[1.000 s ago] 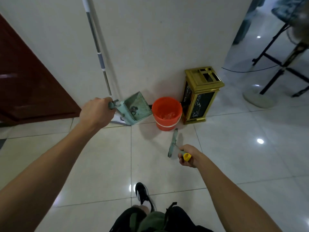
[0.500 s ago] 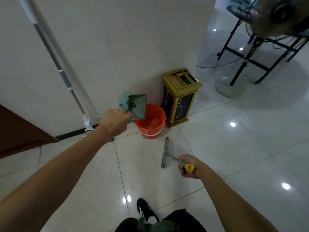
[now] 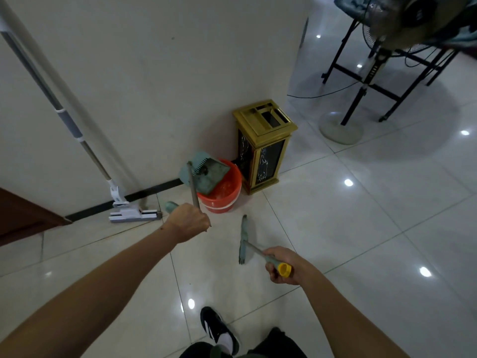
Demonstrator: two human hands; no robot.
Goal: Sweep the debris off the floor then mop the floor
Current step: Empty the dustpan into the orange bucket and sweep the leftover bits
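We see left hand (image 3: 187, 221) gripping dustpan (image 3: 206, 174) handle, pan tilted over orange bucket (image 3: 223, 196), mouth down into it. Right hand (image 3: 282, 266) grips broom (image 3: 244, 239) by yellow-capped handle, broom head on floor (image 3: 335, 228) just in front of bucket. Mop (image 3: 133, 215) leans on wall left of bucket. Gold bin (image 3: 264, 146) stands just right of bucket.

1 dustpan (image 3: 206, 174), 1 broom (image 3: 244, 239), 1 mop (image 3: 133, 215), 1 orange bucket (image 3: 224, 197), 1 gold bin (image 3: 265, 148), 1 fan (image 3: 340, 127), 2 hands.
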